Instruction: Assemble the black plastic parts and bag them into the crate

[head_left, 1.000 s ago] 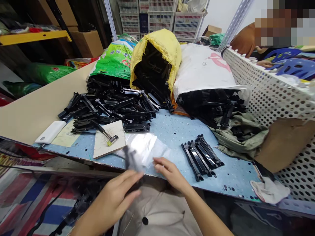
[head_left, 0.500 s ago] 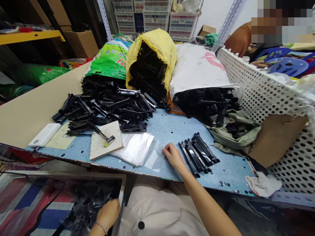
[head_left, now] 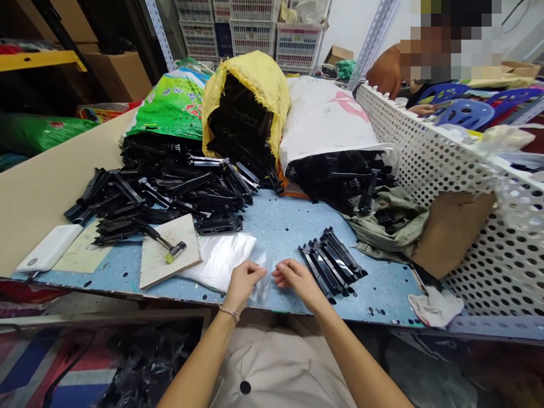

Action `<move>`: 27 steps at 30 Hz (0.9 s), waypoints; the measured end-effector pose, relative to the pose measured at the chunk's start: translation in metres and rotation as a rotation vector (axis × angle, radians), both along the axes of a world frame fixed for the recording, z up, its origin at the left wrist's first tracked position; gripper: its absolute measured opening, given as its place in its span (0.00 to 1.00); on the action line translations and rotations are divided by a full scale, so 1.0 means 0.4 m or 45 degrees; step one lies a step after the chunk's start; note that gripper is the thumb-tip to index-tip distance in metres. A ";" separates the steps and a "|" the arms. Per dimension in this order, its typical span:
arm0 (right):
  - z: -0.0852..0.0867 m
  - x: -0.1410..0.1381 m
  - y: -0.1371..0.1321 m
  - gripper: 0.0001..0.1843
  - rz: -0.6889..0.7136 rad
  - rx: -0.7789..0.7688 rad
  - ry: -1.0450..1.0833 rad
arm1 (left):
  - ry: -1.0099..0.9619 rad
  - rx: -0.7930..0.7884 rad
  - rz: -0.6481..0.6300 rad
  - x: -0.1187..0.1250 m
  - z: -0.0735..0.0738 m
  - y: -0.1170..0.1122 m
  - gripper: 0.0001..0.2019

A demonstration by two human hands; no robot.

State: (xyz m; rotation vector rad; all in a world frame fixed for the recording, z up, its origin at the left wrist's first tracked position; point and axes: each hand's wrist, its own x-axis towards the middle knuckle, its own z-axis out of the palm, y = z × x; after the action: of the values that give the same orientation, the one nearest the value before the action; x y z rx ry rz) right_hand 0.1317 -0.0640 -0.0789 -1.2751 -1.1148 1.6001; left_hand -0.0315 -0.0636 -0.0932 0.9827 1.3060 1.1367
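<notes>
My left hand [head_left: 244,281] and my right hand [head_left: 293,276] both pinch a small clear plastic bag [head_left: 264,272] near the front edge of the blue table [head_left: 289,226]. A stack of clear bags [head_left: 219,260] lies just left of it. A short row of black plastic parts [head_left: 331,262] sits right beside my right hand. Behind them a large pile of the same black parts [head_left: 165,190] spreads over the table.
A yellow sack [head_left: 250,96], a green sack [head_left: 174,105] and a white sack [head_left: 327,122] spill black parts at the back. A small hammer [head_left: 165,245] lies on a board, a white power bank [head_left: 49,248] at left. A perforated white panel [head_left: 446,170] walls the right; another person sits behind it.
My left hand has come up from the bin below the table to the clear bag. My right hand has shifted slightly and now pinches the bag too.
</notes>
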 end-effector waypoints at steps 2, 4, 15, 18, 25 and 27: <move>-0.013 -0.020 -0.009 0.20 0.104 0.021 0.022 | -0.128 -0.064 -0.010 -0.002 0.000 0.000 0.18; -0.026 -0.035 -0.011 0.19 0.070 0.052 0.025 | -0.242 -0.113 -0.016 -0.005 0.007 0.003 0.20; -0.018 -0.023 -0.019 0.15 -0.079 0.124 -0.068 | -0.582 -0.261 -0.041 0.031 0.022 0.003 0.23; -0.024 -0.025 -0.015 0.16 -0.161 0.083 -0.034 | -0.624 -0.274 -0.009 0.028 0.022 0.005 0.24; -0.034 -0.033 -0.025 0.15 -0.126 0.113 -0.022 | -0.736 -0.316 -0.043 0.033 0.018 0.006 0.23; -0.030 -0.034 -0.027 0.16 -0.130 0.094 0.024 | -0.755 -0.320 -0.038 0.033 0.019 0.006 0.23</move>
State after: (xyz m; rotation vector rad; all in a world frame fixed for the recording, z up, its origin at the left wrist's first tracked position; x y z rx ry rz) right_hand 0.1182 -0.0748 -0.0910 -1.2461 -1.0708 1.4794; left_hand -0.0183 -0.0611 -0.0855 0.4267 0.9160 1.0968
